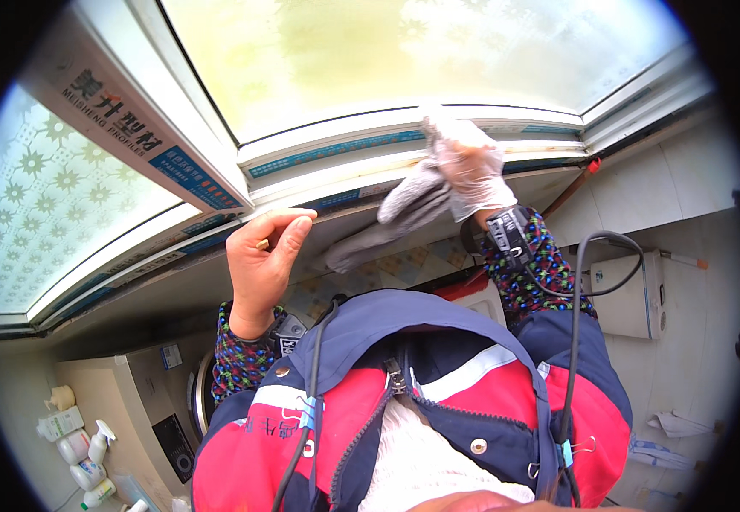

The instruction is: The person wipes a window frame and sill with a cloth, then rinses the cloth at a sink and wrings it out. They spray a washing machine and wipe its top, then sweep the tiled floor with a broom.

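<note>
My right hand (472, 168), in a thin translucent disposable glove, grips a grey cloth (412, 196) at the lower rail of a white sliding window frame (350, 148). Part of the cloth is bunched beyond the fingers, and the rest hangs down over the sill's near edge. My left hand (263, 265) is bare, with a ring on one finger. It hovers near the window's corner post (120, 128), its fingers curled and the thumb close to the index finger. Nothing shows between them. Frosted glass (370, 64) fills the frame above the cloth.
A patterned glass pane (56, 173) is at left. Below stand a cardboard box (107, 409) and several bottles (88, 470). A white box-shaped appliance (626, 294) is on the right wall. A black cable (578, 333) loops beside my right arm; a brown rod (568, 192) leans near the sill.
</note>
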Motion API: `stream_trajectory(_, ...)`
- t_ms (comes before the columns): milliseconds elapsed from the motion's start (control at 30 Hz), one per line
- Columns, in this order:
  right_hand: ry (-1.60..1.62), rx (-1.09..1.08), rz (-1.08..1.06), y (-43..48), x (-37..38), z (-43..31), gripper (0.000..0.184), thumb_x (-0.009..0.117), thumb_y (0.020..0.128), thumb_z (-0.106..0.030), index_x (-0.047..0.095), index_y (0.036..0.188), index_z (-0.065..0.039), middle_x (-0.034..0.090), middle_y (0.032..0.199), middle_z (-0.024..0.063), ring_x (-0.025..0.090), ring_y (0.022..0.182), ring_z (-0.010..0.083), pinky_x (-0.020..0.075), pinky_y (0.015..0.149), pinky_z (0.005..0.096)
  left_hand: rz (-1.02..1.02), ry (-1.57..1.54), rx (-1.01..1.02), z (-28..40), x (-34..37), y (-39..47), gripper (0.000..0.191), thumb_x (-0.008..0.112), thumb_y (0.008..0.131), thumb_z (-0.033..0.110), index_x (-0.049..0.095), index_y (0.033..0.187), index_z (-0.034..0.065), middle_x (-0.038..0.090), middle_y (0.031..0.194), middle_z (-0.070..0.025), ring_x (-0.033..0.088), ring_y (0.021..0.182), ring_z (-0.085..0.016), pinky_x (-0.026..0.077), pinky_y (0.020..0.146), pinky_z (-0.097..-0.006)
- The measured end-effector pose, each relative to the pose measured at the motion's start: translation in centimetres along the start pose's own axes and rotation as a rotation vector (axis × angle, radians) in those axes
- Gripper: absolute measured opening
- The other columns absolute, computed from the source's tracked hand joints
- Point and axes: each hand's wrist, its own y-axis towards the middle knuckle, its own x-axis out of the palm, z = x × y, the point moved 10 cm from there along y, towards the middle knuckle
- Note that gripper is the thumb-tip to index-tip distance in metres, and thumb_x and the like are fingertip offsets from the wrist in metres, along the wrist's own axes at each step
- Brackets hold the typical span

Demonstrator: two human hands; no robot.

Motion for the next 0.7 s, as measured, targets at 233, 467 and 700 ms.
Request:
stream_trajectory(233, -0.363, 0.597, -0.129, -6.8, -4.3, 25.1, 0.026, 0.052, 0.087, -0.019, 0.065, 0.109, -0.017, 0.069, 0.089, 0.0103, 0.066, 0.081, 0.0296, 0.0529, 0.068, 0.0382, -0.022, 0.017, -0.038, -0.9, 2.0, 0.8, 0.010, 0.066, 0.086, 0.003, 0.069, 0.093, -0.0030, 0.060, 0.072, 0.0018, 0.045, 0.061, -0.003, 0.033, 0.054, -0.0175)
stream_trajectory(467, -0.430, 1.041, -0.396, -7.9, -6.2, 36.3, 0.031, 0.043, 0.094, -0.025, 0.063, 0.115, -0.013, 0.064, 0.112, 0.0144, 0.061, 0.105, 0.0324, 0.0487, 0.089, 0.0394, -0.133, 0.040, -0.104, -1.6, 5.1, 1.7, 0.013, 0.066, 0.088, 0.008, 0.069, 0.093, -0.0031, 0.059, 0.074, 0.0034, 0.044, 0.061, -0.001, 0.031, 0.054, -0.0157)
stream_trajectory(700, -0.416, 1.125, 0.185, -13.2, -14.7, 35.7, 0.025, 0.054, 0.088, -0.033, 0.066, 0.105, -0.019, 0.067, 0.102, 0.0131, 0.063, 0.094, 0.0365, 0.0502, 0.080, 0.0431, -0.015, 0.172, -0.054, -2.0, 2.5, 1.4, 0.011, 0.064, 0.088, 0.006, 0.068, 0.094, -0.0031, 0.064, 0.077, -0.0015, 0.051, 0.068, -0.005, 0.038, 0.062, -0.0170)
